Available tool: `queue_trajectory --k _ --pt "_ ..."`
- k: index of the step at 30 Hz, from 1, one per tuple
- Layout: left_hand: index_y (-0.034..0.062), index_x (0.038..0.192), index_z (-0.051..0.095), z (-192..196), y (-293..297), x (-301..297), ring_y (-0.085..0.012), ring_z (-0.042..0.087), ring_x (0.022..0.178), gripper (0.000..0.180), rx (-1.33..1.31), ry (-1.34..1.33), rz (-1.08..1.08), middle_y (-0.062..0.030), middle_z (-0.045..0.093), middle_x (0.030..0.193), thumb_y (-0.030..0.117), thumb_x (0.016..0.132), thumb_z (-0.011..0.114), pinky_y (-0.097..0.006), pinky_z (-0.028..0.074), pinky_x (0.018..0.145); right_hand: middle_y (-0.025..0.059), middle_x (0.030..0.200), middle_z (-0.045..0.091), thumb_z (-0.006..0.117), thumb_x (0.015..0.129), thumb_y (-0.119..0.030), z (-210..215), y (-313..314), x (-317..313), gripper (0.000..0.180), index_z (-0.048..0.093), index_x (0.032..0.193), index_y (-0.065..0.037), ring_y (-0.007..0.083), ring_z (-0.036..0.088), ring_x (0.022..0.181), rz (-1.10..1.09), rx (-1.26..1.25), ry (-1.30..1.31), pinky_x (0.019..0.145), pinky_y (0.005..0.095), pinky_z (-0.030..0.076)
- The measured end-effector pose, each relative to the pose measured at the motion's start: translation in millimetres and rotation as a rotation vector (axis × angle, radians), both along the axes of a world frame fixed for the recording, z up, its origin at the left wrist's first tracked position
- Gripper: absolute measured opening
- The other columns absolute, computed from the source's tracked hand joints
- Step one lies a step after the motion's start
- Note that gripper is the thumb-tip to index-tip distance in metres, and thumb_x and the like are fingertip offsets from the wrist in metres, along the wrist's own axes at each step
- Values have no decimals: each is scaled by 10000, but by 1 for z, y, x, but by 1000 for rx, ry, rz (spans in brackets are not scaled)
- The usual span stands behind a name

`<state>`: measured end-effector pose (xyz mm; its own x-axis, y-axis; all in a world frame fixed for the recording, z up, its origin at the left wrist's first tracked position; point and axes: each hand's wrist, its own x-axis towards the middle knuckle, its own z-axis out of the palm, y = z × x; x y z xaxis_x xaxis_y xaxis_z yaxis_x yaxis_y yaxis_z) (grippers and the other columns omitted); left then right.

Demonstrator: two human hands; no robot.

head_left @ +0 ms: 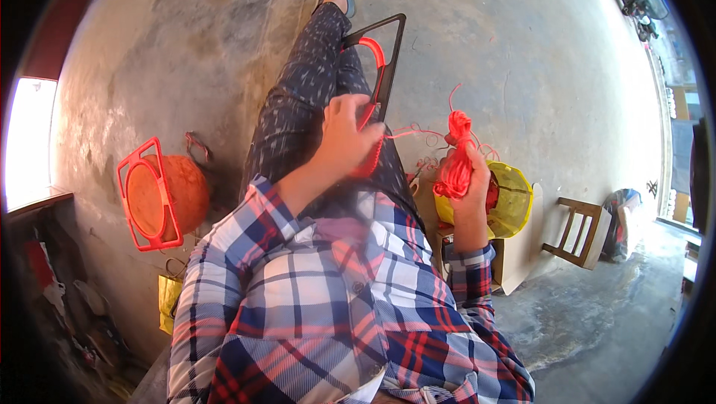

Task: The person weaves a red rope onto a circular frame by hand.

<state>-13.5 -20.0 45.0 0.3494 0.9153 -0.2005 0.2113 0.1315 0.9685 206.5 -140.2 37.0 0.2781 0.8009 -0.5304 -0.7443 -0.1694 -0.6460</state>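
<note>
A black rectangular frame [403, 46] lies along my lap and thighs, its far end bare. Red cord [371, 49] covers one side of it and runs back beneath my fingers. My left hand [347, 132] is closed around the near part of this frame, over the cord. Out to the right, raised beside my thigh, my right hand [475, 179] grips a looped bundle of red cord [458, 158]. A thin strand [406, 132] links the bundle to the frame. The near end of the frame is partly hidden by my left hand and blurred.
To the left, a red frame [177, 236] leans on a round orange stool [190, 188]. A yellow bag [168, 303] is nearer. At right stand a yellow basket [514, 199], a cardboard box [522, 262], a small wooden stool [593, 232] and a plastic bag [620, 214].
</note>
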Motion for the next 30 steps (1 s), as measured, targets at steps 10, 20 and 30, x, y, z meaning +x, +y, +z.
queue_trajectory --k 10,20,30 --pt "104 1264 545 74 -10 6 -190 611 1006 371 -606 -849 -154 -42 623 1170 70 902 617 -365 493 902 62 939 619 579 884 -446 33 14 -64 553 517 1241 -29 178 599 758 428 320 170 620 296 484" --pt "57 962 655 9 28 -32 -316 592 901 268 622 537 -610 -124 561 941 -25 710 619 -379 485 773 93 972 654 692 829 -270 -31 76 -30 341 653 1064 -27 206 618 838 749 205 -964 698 310 468" --pt "18 989 576 -1 24 -14 -314 586 927 280 523 266 -222 -136 566 957 -22 718 636 -358 481 820 154 1257 568 699 782 -226 -22 65 -33 361 667 1076 -19 284 538 1161 550 361 -1317 994 363 401"
